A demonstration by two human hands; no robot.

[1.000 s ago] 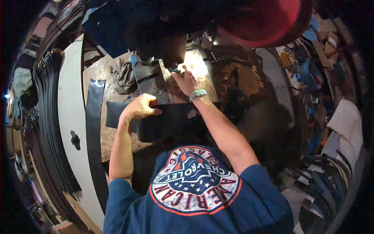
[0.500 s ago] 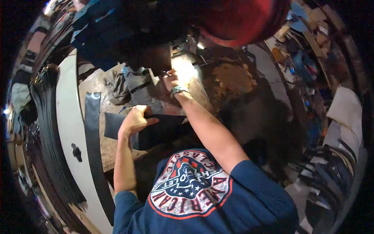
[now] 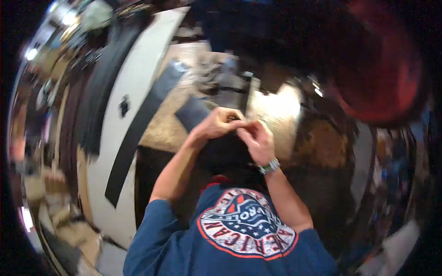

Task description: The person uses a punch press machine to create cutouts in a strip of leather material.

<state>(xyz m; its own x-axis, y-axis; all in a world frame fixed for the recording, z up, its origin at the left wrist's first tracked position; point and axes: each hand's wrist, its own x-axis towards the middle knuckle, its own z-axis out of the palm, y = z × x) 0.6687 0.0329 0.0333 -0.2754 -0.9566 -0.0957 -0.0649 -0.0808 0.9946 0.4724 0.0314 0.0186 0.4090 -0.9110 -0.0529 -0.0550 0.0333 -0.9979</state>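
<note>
My left hand (image 3: pixel 220 123) and my right hand (image 3: pixel 258 141) meet in front of my chest, fingertips pinched together and touching. Whatever lies between those fingertips is too small and blurred to make out. A wide black strip (image 3: pixel 192 112), seemingly leather or rubber, shows on the bench beyond my left hand. Dark material also shows below my hands; where the strip ends there is hard to tell. A watch or bracelet (image 3: pixel 269 166) circles my right wrist.
The worn bench top (image 3: pixel 162 131) carries a crumpled grey cloth (image 3: pixel 209 76) and a brightly lit patch (image 3: pixel 276 108). Left of it, a long black strip (image 3: pixel 133 138) lies along a white board (image 3: pixel 126 83). A large red round thing (image 3: pixel 382 87) looms at upper right.
My right hand has come back from the lit far part of the bench to join my left hand. My left hand has lifted off the black strip's edge. The view has turned.
</note>
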